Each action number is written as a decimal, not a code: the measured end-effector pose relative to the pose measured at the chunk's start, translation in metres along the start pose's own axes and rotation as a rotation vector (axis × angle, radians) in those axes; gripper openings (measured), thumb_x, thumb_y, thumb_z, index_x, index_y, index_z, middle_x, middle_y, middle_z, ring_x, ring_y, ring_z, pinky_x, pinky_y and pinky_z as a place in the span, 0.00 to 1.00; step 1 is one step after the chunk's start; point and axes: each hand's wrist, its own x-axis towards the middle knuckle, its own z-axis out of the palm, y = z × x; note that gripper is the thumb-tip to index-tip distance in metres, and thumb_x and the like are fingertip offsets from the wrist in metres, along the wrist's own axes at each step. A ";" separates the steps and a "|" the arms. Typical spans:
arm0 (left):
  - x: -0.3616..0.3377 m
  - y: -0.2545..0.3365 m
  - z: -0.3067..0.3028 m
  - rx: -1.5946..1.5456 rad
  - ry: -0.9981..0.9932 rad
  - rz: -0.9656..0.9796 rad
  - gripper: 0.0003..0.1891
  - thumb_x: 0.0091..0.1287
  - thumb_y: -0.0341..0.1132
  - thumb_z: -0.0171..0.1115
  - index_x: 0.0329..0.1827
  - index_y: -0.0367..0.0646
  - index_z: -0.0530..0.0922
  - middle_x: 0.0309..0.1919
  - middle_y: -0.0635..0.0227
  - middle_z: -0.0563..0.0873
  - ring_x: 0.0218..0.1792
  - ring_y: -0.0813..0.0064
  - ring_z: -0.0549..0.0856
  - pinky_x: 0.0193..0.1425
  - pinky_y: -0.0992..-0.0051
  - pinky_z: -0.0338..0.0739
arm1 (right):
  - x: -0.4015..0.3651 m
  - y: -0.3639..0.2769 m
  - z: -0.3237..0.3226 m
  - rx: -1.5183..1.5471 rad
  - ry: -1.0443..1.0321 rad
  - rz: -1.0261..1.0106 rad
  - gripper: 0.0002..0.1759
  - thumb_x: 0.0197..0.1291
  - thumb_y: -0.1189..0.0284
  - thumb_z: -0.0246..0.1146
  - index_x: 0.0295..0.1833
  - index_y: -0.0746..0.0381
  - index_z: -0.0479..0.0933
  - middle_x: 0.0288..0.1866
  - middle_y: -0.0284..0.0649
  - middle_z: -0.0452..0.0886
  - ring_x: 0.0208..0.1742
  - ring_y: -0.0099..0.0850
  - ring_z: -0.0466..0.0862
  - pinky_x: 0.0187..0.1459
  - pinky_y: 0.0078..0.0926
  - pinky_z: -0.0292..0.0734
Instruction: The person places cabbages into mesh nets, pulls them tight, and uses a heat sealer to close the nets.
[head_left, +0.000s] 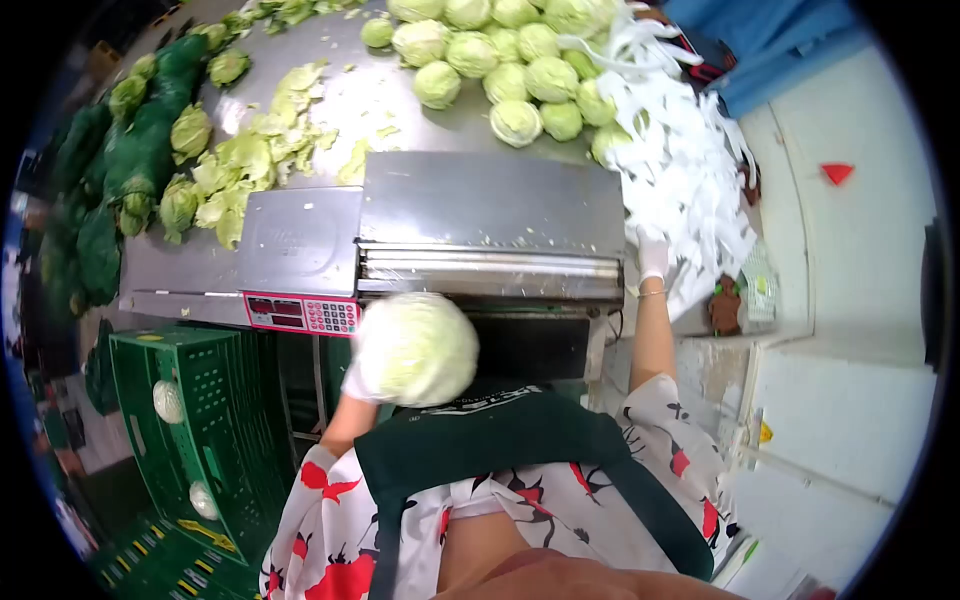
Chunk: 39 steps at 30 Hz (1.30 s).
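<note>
The cabbage [415,348], a pale green trimmed head, is held in the air just in front of the wrapping machine [490,215], level with its front edge and close to the person's chest. The left hand [358,381], in a white glove, cups it from below and from the left, with the fingers closed around the underside; most of the hand is hidden behind the head.

The right hand [652,252], also in a white glove, reaches out to the right end of the wrapping machine. It rests at the lower edge of a heap of white wrappers [690,170]. I cannot tell whether its fingers are apart or closed on anything.

Touching the left side of the wrapping machine stands a scale [300,240] with a steel platform and a red keypad on its front. Behind the machine, on the steel tabletop [400,105], lies a pile of trimmed cabbages [500,60]. Behind and to the left of the machine, loose leaves [250,160] are scattered. Further left lie dark green net sacks [125,170] of untrimmed heads. Below the machine to the left stand green crates [200,420], with a couple of pale heads showing through them.
</note>
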 end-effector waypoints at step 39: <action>0.547 0.164 0.110 2.704 -0.150 0.859 0.61 0.44 0.46 0.81 0.79 0.43 0.52 0.74 0.46 0.61 0.74 0.44 0.62 0.74 0.49 0.59 | 0.000 -0.183 -0.084 0.977 -0.333 0.188 0.12 0.72 0.69 0.57 0.54 0.63 0.72 0.32 0.27 0.67 0.25 0.14 0.60 0.24 0.13 0.54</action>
